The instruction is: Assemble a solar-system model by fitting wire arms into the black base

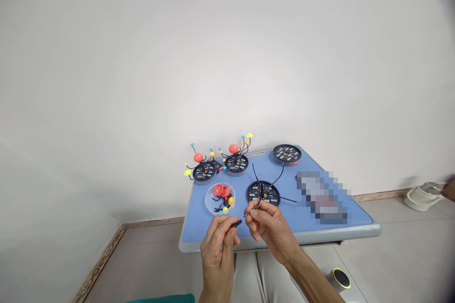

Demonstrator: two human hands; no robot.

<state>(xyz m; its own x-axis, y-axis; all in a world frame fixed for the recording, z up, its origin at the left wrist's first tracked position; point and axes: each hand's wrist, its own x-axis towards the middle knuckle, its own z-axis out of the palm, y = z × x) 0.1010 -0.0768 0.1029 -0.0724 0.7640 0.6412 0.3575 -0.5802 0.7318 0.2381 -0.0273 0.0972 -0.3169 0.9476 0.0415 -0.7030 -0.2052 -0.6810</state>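
My left hand (pixel 219 242) is closed, pinching a small black plastic connector (pixel 237 223) between thumb and fingers. Close beside it, my right hand (pixel 266 225) grips the end of a thin black curved rod (pixel 256 204). The rod's tip points toward the connector, with a small gap between them. Just behind my right hand, a round black base (pixel 253 190) with printed labels lies on the table, and more black rods fan out from its centre post. Left of it, a clear round tub (pixel 206 199) holds red half-shells, small coloured balls and black pieces.
Two planet models (pixel 204 172) (pixel 236 164) with red balls stand at the table's back left. Another round base (pixel 287 153) sits at the back right. A pixelated object (pixel 322 196) lies on the right of the blue table (pixel 216 234). A dark cylinder (pixel 340 278) stands below.
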